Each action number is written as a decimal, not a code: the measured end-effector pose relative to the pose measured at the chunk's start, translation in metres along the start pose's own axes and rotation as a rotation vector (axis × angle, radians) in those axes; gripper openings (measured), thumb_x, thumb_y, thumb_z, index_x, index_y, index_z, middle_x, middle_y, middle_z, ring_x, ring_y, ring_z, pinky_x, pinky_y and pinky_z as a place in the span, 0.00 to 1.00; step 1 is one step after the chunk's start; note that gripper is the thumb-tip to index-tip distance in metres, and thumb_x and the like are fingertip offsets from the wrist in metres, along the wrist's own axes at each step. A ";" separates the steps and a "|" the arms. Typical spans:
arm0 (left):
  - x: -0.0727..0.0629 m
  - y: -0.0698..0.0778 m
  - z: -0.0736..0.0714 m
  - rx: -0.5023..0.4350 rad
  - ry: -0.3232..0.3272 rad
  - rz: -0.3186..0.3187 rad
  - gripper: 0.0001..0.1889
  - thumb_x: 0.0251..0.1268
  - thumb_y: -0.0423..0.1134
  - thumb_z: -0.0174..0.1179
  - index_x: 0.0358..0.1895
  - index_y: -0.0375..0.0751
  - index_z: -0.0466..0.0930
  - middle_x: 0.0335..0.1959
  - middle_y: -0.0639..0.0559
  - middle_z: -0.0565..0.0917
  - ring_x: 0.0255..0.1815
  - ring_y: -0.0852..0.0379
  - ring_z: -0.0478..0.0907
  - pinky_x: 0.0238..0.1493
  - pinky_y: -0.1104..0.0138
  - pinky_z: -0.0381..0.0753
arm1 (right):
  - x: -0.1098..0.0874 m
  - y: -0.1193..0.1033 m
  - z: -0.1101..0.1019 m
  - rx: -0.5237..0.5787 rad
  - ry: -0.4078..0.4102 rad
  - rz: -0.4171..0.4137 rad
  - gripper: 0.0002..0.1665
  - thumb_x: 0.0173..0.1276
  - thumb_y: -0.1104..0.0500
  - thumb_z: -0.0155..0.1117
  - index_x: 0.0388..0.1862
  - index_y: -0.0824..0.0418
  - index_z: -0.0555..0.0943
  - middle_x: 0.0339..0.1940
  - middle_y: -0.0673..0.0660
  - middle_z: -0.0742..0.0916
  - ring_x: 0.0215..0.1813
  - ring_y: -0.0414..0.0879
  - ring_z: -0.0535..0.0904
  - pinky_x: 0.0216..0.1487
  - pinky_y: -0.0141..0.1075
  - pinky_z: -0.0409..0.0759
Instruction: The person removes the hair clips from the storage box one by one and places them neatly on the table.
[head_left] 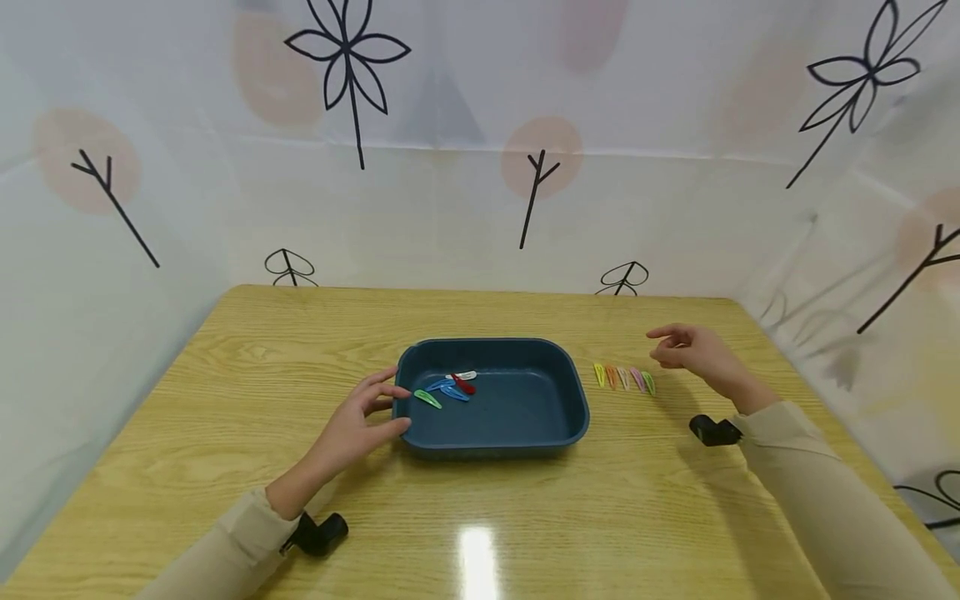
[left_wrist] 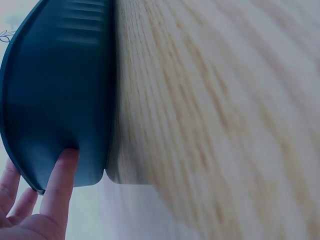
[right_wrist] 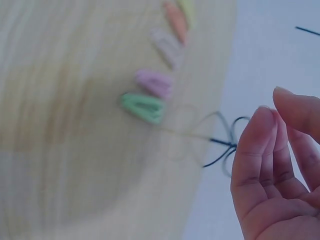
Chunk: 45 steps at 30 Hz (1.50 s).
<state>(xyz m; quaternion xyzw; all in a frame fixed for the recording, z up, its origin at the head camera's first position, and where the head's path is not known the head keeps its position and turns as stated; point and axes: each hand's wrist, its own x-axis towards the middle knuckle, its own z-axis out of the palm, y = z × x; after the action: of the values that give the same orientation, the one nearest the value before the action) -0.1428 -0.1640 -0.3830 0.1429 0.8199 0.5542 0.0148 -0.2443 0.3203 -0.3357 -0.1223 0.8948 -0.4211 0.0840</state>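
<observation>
A dark blue tray (head_left: 491, 447) lies on the table with several snap hair clips inside: a green clip (head_left: 427, 398), a red clip (head_left: 464, 384), a white clip (head_left: 465, 376) and two blue ones. My left hand (head_left: 362, 425) is at the tray's left end, its fairly straight fingers touching the rim and wall. One fingertip presses the outer wall in the left wrist view. Right of the tray lies a row of clips: yellow (head_left: 599, 375), orange (head_left: 611, 377), white (head_left: 624, 378), pink (head_left: 637, 380) and green (head_left: 648, 383). Above the row's right end hovers my right hand (head_left: 693, 354), fingers loosely bent, nothing visible in it.
The wooden table (head_left: 570, 533) ends at the back against a patterned cloth (head_left: 450, 225). Black wrist cameras sit below both wrists, the left camera (head_left: 321, 534) and the right camera (head_left: 714, 431) near the tabletop.
</observation>
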 end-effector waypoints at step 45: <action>0.001 0.001 0.001 -0.008 0.002 0.000 0.18 0.57 0.34 0.65 0.50 0.32 0.76 0.69 0.43 0.59 0.56 0.38 0.71 0.53 0.52 0.74 | 0.039 -0.109 0.056 0.053 -0.096 -0.167 0.18 0.65 0.60 0.63 0.53 0.62 0.77 0.35 0.60 0.82 0.37 0.50 0.81 0.42 0.41 0.80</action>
<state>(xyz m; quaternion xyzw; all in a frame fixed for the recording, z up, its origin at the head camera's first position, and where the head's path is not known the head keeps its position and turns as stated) -0.1429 -0.1625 -0.3827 0.1424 0.8176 0.5577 0.0148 -0.2513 0.2008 -0.2884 -0.2143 0.8649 -0.4439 0.0947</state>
